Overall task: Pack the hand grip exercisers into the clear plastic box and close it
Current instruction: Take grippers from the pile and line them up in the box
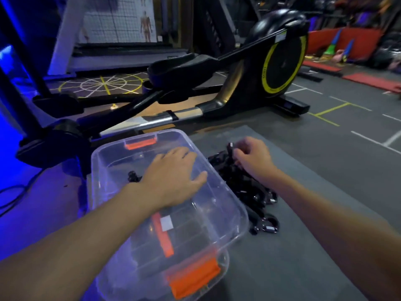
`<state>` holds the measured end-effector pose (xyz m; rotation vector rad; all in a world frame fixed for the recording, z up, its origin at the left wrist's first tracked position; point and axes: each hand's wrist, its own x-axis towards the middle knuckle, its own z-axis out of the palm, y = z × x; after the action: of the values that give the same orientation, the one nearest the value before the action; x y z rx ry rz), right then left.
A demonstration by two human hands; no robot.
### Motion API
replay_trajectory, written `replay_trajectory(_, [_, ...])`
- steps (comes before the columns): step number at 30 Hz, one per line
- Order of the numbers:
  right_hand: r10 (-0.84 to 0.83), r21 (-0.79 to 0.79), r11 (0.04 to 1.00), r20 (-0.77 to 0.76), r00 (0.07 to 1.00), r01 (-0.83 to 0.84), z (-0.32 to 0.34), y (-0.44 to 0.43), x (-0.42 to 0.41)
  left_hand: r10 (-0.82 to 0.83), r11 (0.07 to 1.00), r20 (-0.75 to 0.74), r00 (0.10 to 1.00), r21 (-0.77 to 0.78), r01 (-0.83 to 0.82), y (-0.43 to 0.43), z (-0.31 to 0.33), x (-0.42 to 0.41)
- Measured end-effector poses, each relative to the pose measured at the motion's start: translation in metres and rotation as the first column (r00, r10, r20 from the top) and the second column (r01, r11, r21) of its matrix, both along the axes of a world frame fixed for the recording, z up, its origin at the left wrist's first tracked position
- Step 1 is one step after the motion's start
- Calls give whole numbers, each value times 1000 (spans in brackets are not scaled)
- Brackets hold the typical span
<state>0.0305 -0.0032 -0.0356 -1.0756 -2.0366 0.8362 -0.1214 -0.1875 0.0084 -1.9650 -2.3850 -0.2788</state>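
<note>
Reaching across a grey floor mat [308, 224], a person packs black hand grip exercisers [245, 187], which lie in a tangled pile just right of a clear plastic box [102, 161]. The right hand [253, 157] pinches one exerciser [230, 149] by its upper end at the far edge of the pile, fingers curled round it. The left hand [173, 172] is spread flat over the open box, thumb near the right rim; whether it touches the plastic is unclear.

These exercisers look stiff and fairly light, with sprung metal coils that probably snag on neighbours, so a handle is the safer place to grip, lifting straight up.

The box holds very little: one dark exerciser [134, 177] shows by the left wrist. Orange latches [140, 144] sit at both ends. A second clear layer under the near end may be the lid. An elliptical trainer [282, 61] stands behind.
</note>
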Motion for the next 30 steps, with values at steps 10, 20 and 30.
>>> replay_trajectory(10, [-155, -174, 961, 304, 940, 215, -109, 40, 119, -25, 995, 3, 1000, -102, 26, 41, -34, 48])
replay_trajectory(20, [-113, -81, 987, 287, 951, 142, -148, 68, 70, -12, 995, -90, 996, -98, 3, 52, -41, 46])
replay_trajectory(30, [-136, -41, 986, 368, 920, 162, -150, 79, 61, -33, 996, -100, 994, -85, 24, 55, -43, 43])
